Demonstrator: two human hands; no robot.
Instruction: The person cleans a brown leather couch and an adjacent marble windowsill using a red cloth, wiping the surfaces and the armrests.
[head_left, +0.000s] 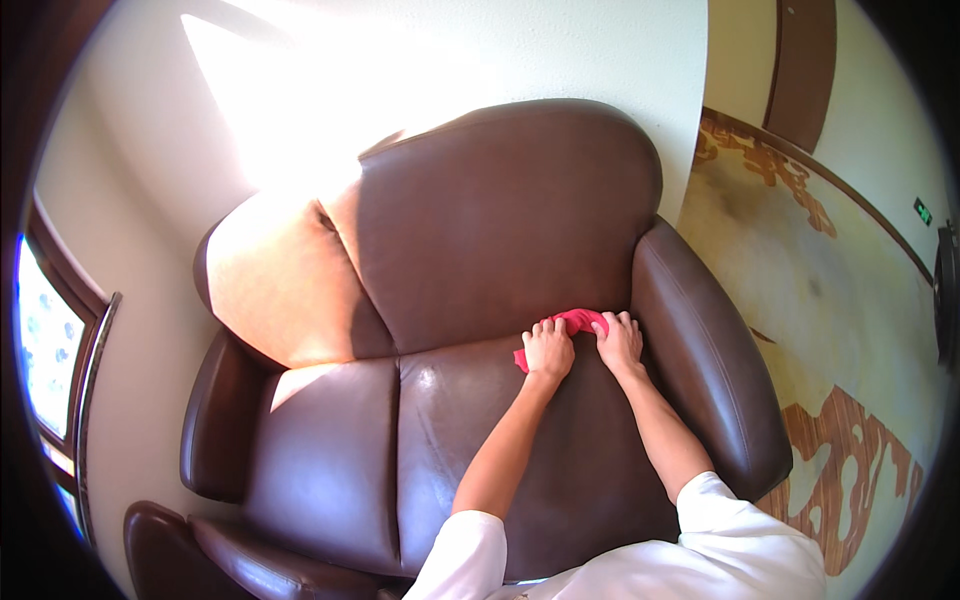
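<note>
A red cloth (577, 321) lies bunched at the back of the right seat cushion of a brown leather sofa (495, 225), close to where the seat meets the backrest. My left hand (548, 349) grips its left part, and a loose end shows beside the wrist. With the thumb on the cloth's right end, my right hand (620, 341) reaches the corner by the sofa's right armrest (705, 352). Both hands rest at the crease, a short distance apart, and the cloth spans between them.
Strong sunlight falls on the left backrest and the white wall (450, 60) behind. Another brown leather seat (262, 559) stands at the lower left, near a window (49, 337). Patterned flooring (817, 300) stretches along the right side.
</note>
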